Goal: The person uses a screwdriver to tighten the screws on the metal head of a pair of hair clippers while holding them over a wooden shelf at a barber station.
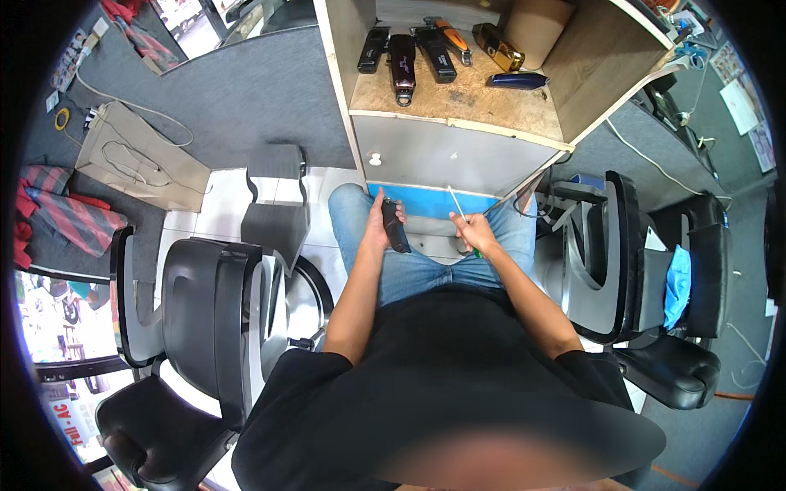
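In the head view, the seated person's left hand is cradling a black clipper over the lap, near the left thigh, its fingers curling part-way round the body. The right hand is pinching a thin, pale-shafted tool, perhaps a screwdriver, with its fingers closing on it; the shaft is pointing forward, well apart from the clipper. Working well would likely mean keeping the clipper steady in the palm, bringing the tool straight to it and keeping the left fingertips off the tip's path. The cabinet's grey front panel is standing just ahead, limiting forward reach; a black chair and another chair are flanking the person, while the gap between the hands is leaving room for small movements.
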Demonstrator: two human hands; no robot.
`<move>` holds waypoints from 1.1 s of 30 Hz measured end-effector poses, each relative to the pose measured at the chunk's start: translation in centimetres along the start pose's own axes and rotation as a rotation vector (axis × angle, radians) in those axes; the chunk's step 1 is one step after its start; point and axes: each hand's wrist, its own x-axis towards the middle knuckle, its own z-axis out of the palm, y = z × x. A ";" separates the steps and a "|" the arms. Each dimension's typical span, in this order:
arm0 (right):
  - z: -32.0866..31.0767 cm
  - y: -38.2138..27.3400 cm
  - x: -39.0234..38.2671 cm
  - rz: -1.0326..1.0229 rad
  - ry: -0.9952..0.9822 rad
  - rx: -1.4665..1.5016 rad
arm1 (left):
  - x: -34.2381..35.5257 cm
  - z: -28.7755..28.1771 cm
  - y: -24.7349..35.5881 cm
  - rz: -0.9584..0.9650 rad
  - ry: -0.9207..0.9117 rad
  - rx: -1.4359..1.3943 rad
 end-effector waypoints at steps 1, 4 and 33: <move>0.5 1.2 0.8 0.028 -0.001 0.093 | -0.2 0.0 0.1 0.015 -0.014 0.006; 1.3 4.0 1.2 0.163 0.091 0.240 | -0.7 0.3 0.0 0.019 -0.029 -0.006; 0.6 1.6 -5.4 -0.284 0.040 -0.005 | -12.1 9.4 -0.7 -0.007 -0.324 0.291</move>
